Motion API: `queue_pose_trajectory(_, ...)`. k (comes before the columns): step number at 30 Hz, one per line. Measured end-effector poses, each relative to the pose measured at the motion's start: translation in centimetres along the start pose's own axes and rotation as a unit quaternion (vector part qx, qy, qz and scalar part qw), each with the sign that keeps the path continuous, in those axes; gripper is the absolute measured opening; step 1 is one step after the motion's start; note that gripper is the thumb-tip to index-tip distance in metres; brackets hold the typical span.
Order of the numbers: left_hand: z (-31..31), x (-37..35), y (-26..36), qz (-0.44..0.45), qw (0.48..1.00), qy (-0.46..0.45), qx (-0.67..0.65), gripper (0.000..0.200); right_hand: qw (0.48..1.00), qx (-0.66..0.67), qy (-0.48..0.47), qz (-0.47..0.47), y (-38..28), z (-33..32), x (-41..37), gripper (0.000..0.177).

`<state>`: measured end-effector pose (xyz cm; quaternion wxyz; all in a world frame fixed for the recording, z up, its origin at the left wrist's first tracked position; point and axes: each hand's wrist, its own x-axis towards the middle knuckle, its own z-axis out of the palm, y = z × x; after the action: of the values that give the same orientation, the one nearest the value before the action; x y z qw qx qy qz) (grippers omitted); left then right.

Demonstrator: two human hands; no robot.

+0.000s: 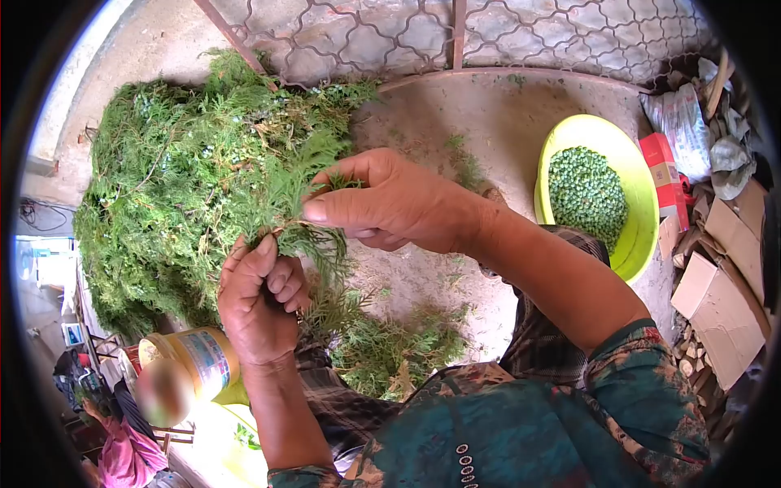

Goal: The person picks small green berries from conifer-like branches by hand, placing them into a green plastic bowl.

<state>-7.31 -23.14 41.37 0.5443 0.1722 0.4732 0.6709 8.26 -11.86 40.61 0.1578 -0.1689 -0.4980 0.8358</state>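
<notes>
My left hand (259,297) is closed, its thumb and bent fingers pinching the stem of a feathery evergreen sprig (319,244). My right hand (390,202) comes in from the right, thumb and forefinger pressed together on the same sprig close to the left hand. What lies between the right fingertips is mostly hidden. Behind both hands rises a large heap of cut evergreen branches (175,195), dotted with small pale blue-green cones. Under my hands, a smaller pile of sprigs (399,342) lies on the ground between my legs.
On the right stands a yellow-green tub (648,195) holding many small green cones (587,191). Cardboard (724,317), a red box (663,175) and firewood lie beyond it. A yellow bucket (203,362) is at lower left, near another person in pink (130,455). A metal lattice (521,37) runs along the back.
</notes>
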Motion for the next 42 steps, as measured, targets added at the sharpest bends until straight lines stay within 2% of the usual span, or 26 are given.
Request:
queue_pose_trajectory(4,0.3,-0.1,-0.1,-0.013,0.998,0.018,0.052,0.007,0.988,-0.113,0.098,-0.043,0.6,-0.1,0.3,0.011)
queue_pose_trajectory(5,0.1,-0.1,-0.1,-0.014,0.998,0.009,0.052,0.007,0.95,-0.228,0.155,-0.148,1.8,-1.6,0.8,0.01)
queue_pose_trajectory(6,0.0,-0.1,-0.1,-0.015,0.998,-0.001,0.053,0.007,0.883,-0.338,0.208,-0.25,1.7,-2.2,1.0,0.009)
queue_pose_trajectory(7,-0.3,0.0,0.0,-0.016,0.998,-0.003,0.053,0.007,0.882,-0.339,0.21,-0.25,1.4,-2.9,0.8,0.009)
queue_pose_trajectory(8,-0.6,0.1,0.2,-0.004,0.999,0.003,0.035,0.007,0.959,-0.038,0.216,-0.176,0.8,-3.6,0.7,0.011)
queue_pose_trajectory(9,-0.7,0.1,0.3,0.009,1.0,0.01,0.016,0.006,0.939,0.266,0.2,-0.085,0.3,-3.7,0.6,0.014)
queue_pose_trajectory(10,-0.5,0.1,0.2,0.012,1.0,0.017,0.015,0.005,0.94,0.264,0.198,-0.085,0.4,-3.6,0.6,0.014)
queue_pose_trajectory(12,-0.5,0.2,0.3,0.003,1.0,0.006,0.002,0.008,0.95,0.293,0.106,-0.021,1.1,-2.9,0.4,0.02)
queue_pose_trajectory(19,-1.7,1.1,0.0,-0.066,0.995,-0.044,-0.052,0.011,0.964,0.252,0.082,-0.009,0.7,-2.3,0.0,0.02)
queue_pose_trajectory(23,-4.4,2.7,-4.6,-0.069,0.997,-0.001,0.044,0.007,0.968,0.167,0.168,-0.08,-1.2,-4.8,-1.4,0.017)
queue_pose_trajectory(24,-5.9,3.1,-7.6,-0.085,0.949,-0.011,0.305,0.009,0.966,0.165,0.161,-0.118,-1.9,-6.2,-2.1,0.021)
queue_pose_trajectory(25,-7.8,3.4,-11.1,-0.093,0.833,-0.022,0.545,0.012,0.962,0.163,0.152,-0.157,-2.5,-7.3,-2.8,0.024)
queue_pose_trajectory(26,-10.7,1.9,-15.0,-0.038,0.834,-0.227,0.501,0.019,0.962,0.163,0.154,-0.155,-3.1,-8.0,-3.6,0.024)
queue_pose_trajectory(27,-12.4,0.5,-19.7,-0.127,0.511,-0.316,0.789,0.021,0.949,0.217,0.169,-0.151,-3.7,-8.5,-4.4,0.022)
queue_pose_trajectory(28,-14.9,-2.1,-23.1,-0.214,0.42,-0.474,0.744,0.02,0.934,0.269,0.184,-0.149,-4.4,-8.9,-5.1,0.021)
queue_pose_trajectory(29,-14.9,-4.3,-23.6,-0.382,0.292,-0.549,0.684,0.024,0.933,0.267,0.188,-0.151,-5.1,-9.1,-5.7,0.021)
queue_pose_trajectory(30,-20.0,-7.7,-26.1,-0.349,0.279,-0.612,0.652,0.031,0.929,0.243,0.211,-0.184,-5.8,-9.2,-6.5,0.021)
queue_pose_trajectory(31,-22.2,-9.9,-26.0,-0.267,0.266,-0.617,0.69,0.031,0.922,0.22,0.236,-0.213,-6.3,-9.5,-7.3,0.021)
queue_pose_trajectory(33,-16.3,-6.7,-23.6,-0.383,0.281,-0.548,0.689,0.029,0.905,0.128,0.302,-0.269,-7.3,-11.0,-9.6,0.021)
queue_pose_trajectory(35,-16.3,-2.2,-24.2,-0.329,0.339,-0.49,0.732,0.022,0.895,0.063,0.332,-0.291,-7.0,-20.6,-14.4,0.019)
queue_pose_trajectory(36,-16.1,0.0,-24.0,-0.211,0.394,-0.424,0.788,0.018,0.765,-0.321,0.531,-0.175,-7.2,-21.4,-16.1,0.025)
queue_pose_trajectory(37,-15.9,2.2,-23.9,-0.087,0.442,-0.348,0.822,0.017,0.468,-0.636,0.613,-0.018,-7.4,-21.9,-17.3,0.033)
queue_pose_trajectory(38,-15.6,4.9,-23.9,-0.006,0.491,-0.323,0.809,0.016,0.465,-0.639,0.612,-0.015,-6.8,-22.3,-18.6,0.033)
queue_pose_trajectory(40,-12.9,10.0,-23.8,0.023,0.633,-0.219,0.742,0.013,0.399,-0.715,0.533,0.215,-4.6,-22.2,-20.8,0.045)
queue_pose_trajectory(41,-13.2,12.8,-25.1,0.072,0.677,-0.18,0.71,0.014,0.42,-0.722,0.531,0.141,-4.5,-20.9,-20.4,0.042)
queue_pose_trajectory(42,-11.8,14.9,-25.0,0.068,0.674,-0.159,0.719,0.016,0.44,-0.725,0.526,0.067,-4.4,-19.0,-19.1,0.039)
